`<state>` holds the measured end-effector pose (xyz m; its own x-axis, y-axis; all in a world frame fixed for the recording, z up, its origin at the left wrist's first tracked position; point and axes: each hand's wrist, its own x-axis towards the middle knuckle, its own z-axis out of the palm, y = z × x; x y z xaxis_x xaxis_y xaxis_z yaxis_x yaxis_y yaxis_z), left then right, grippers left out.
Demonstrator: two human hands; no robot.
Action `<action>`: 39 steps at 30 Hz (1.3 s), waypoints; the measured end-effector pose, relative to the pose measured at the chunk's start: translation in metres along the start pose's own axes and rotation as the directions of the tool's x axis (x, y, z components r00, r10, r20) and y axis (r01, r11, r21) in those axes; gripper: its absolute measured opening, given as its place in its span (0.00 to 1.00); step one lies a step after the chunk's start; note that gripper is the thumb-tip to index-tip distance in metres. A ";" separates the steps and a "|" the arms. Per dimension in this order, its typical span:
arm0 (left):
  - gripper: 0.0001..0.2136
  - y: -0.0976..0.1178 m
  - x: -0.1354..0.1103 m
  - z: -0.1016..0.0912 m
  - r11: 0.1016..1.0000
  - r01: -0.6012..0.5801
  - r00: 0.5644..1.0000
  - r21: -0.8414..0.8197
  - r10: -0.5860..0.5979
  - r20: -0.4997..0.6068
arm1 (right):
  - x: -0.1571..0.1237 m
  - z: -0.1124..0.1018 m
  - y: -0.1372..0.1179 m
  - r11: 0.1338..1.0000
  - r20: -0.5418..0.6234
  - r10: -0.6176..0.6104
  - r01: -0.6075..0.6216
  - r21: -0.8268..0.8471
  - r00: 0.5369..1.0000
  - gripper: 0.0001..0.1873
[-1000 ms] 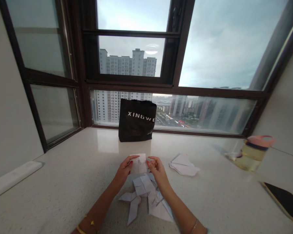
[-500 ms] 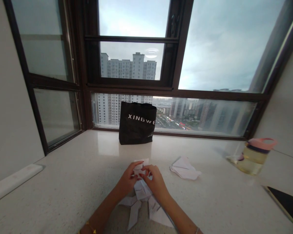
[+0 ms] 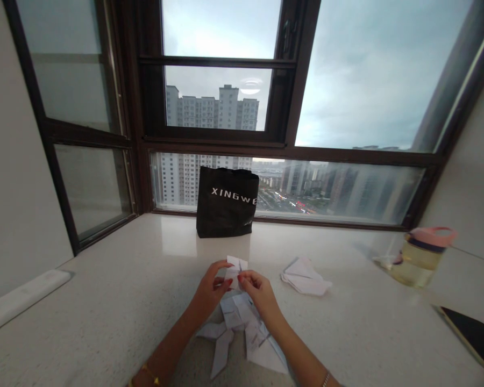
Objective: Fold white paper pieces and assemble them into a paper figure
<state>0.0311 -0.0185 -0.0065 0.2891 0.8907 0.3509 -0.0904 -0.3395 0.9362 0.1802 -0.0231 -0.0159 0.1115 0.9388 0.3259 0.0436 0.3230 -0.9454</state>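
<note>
A small folded piece of white paper (image 3: 234, 267) is held between my hands above the pale counter. My left hand (image 3: 213, 282) grips its left side between thumb and fingers. On the right edge, my right hand (image 3: 258, 287) pinches it with thumb and forefinger. Below and between my wrists lie several folded white paper pieces (image 3: 222, 352), partly hidden by my right forearm. Another stack of folded white paper (image 3: 305, 278) rests to the right of my hands.
A black bag (image 3: 227, 207) with white lettering stands by the window. On the right are a bottle with a pink lid (image 3: 423, 255) and a dark phone-like slab (image 3: 474, 336). A long white object (image 3: 28, 301) lies at the left on the speckled counter (image 3: 116, 322).
The held paper now shows more of its face above my fingers. My right fingers have shifted slightly to the right along it, and my left hand has tilted a little.
</note>
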 end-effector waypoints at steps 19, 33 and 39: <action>0.09 -0.003 -0.001 0.005 0.970 -0.058 0.983 0.236 0.097 -0.157 | -0.004 0.002 -0.007 0.991 0.063 0.071 -0.077 0.109 0.995 0.15; 0.12 0.000 0.004 -0.005 0.982 -0.116 0.954 0.147 0.151 -0.260 | -0.001 -0.003 -0.017 0.970 -0.114 0.078 -0.049 0.236 0.990 0.23; 0.12 0.001 0.004 -0.006 0.987 -0.120 0.954 0.107 0.145 -0.264 | -0.002 0.004 -0.009 0.962 0.063 0.144 -0.154 0.227 0.988 0.26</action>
<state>0.0265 -0.0139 -0.0041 0.0115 0.8800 0.4748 -0.0217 -0.4745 0.8800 0.1752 -0.0269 -0.0076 0.0535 0.9811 0.1857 -0.2004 0.1927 -0.9606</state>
